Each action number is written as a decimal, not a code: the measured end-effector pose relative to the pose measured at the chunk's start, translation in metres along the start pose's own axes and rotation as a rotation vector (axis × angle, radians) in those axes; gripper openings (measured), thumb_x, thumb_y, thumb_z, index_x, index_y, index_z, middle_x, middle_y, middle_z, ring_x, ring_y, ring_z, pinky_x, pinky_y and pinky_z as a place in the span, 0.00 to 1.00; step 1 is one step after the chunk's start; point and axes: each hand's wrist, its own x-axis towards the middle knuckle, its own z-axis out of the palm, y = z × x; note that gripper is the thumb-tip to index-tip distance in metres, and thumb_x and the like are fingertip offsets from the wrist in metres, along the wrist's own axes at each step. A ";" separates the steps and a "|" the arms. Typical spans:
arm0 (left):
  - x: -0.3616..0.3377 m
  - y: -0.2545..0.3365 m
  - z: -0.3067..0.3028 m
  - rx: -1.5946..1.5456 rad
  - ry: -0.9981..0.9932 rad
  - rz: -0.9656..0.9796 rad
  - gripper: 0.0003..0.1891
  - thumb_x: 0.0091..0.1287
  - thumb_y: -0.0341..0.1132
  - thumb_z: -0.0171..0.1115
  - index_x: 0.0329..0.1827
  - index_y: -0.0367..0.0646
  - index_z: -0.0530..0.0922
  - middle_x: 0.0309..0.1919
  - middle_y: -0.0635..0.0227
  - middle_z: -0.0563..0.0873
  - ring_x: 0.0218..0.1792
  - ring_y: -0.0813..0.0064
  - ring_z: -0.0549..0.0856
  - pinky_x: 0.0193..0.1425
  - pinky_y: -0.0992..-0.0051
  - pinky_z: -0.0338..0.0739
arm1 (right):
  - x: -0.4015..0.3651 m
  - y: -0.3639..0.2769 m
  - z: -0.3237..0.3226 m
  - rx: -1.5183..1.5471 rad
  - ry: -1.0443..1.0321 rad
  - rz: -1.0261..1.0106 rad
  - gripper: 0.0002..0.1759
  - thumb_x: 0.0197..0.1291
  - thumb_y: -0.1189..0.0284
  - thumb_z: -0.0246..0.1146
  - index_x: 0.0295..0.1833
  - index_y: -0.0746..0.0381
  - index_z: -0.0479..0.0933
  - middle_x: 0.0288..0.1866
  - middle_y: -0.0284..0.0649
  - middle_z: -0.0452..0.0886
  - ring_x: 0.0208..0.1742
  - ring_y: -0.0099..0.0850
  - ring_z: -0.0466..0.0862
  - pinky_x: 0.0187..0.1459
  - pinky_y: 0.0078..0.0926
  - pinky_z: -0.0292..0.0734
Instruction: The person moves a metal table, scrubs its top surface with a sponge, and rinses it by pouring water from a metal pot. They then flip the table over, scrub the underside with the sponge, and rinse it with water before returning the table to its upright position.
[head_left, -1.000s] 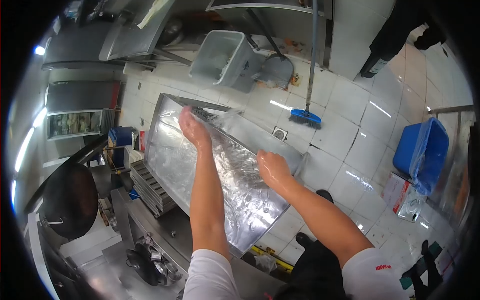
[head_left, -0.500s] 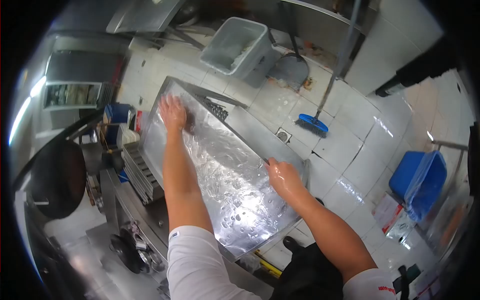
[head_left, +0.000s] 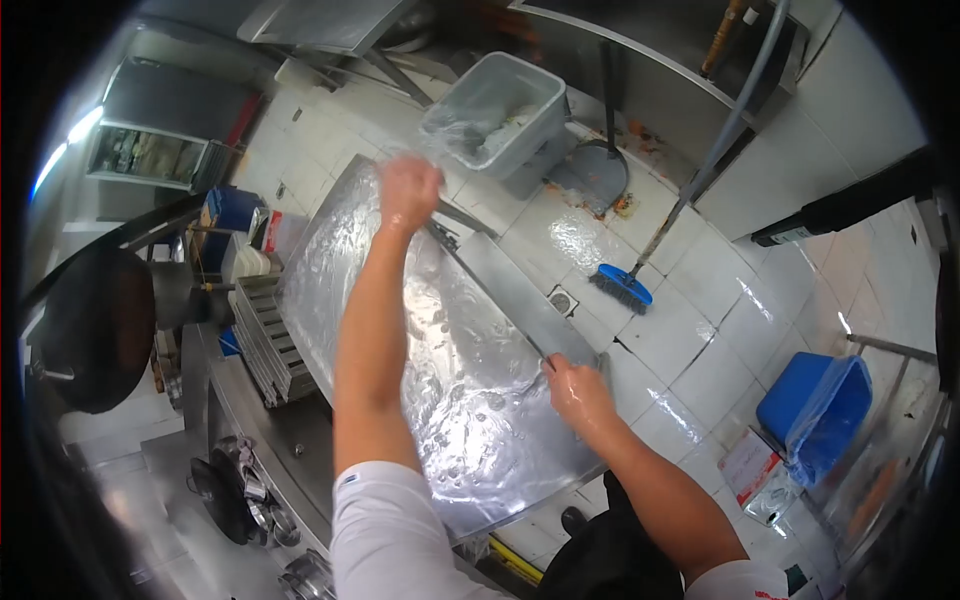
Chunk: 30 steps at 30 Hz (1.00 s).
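A large, wet stainless steel panel [head_left: 460,360] with a folded rim lies tilted across the middle of the view, its surface covered in water and bright reflections. My right hand [head_left: 580,397] is closed on the panel's right rim, with the thumb over the edge. Near the far end, my left hand [head_left: 408,192] overlaps the panel's right edge, and its fingers are smeared by motion. Both forearms look wet.
Beyond the panel stands a grey bin [head_left: 500,110] with waste inside, beside a dustpan [head_left: 592,178]. A blue broom [head_left: 622,286] rests on the tiled floor near a drain [head_left: 562,301]. Slotted metal racks [head_left: 270,340] sit at left; a blue tub [head_left: 815,410] is at right.
My left hand has moved right across the panel, from lying flat on its far part to its right edge. My right hand keeps its grip on the rim. The view has shifted slightly.
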 end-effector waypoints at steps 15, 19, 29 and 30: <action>-0.106 -0.073 0.045 0.151 0.294 -1.032 0.23 0.70 0.50 0.46 0.57 0.43 0.75 0.61 0.50 0.75 0.66 0.47 0.69 0.69 0.53 0.60 | 0.000 -0.010 -0.007 -0.030 -0.054 0.092 0.13 0.71 0.66 0.51 0.43 0.66 0.72 0.26 0.57 0.80 0.31 0.57 0.82 0.34 0.52 0.76; -0.133 -0.045 0.063 -0.035 0.156 -0.367 0.32 0.72 0.55 0.45 0.73 0.46 0.64 0.74 0.56 0.62 0.75 0.53 0.58 0.77 0.55 0.48 | 0.002 -0.008 -0.005 -0.089 -0.077 0.085 0.13 0.71 0.65 0.51 0.43 0.66 0.73 0.28 0.58 0.81 0.32 0.58 0.82 0.35 0.52 0.76; -0.289 0.079 0.059 -0.207 0.050 -0.335 0.27 0.72 0.45 0.48 0.74 0.56 0.63 0.77 0.52 0.52 0.77 0.44 0.49 0.77 0.47 0.45 | 0.016 0.006 -0.005 -0.302 0.028 -0.131 0.15 0.69 0.65 0.51 0.45 0.65 0.77 0.38 0.54 0.83 0.39 0.56 0.83 0.41 0.50 0.78; -0.313 0.089 0.046 -0.221 -0.010 -0.277 0.27 0.69 0.42 0.53 0.72 0.57 0.66 0.75 0.50 0.57 0.75 0.43 0.54 0.76 0.50 0.49 | 0.013 0.001 -0.010 -0.309 0.024 -0.150 0.15 0.69 0.65 0.51 0.45 0.65 0.77 0.38 0.54 0.83 0.39 0.56 0.83 0.41 0.50 0.78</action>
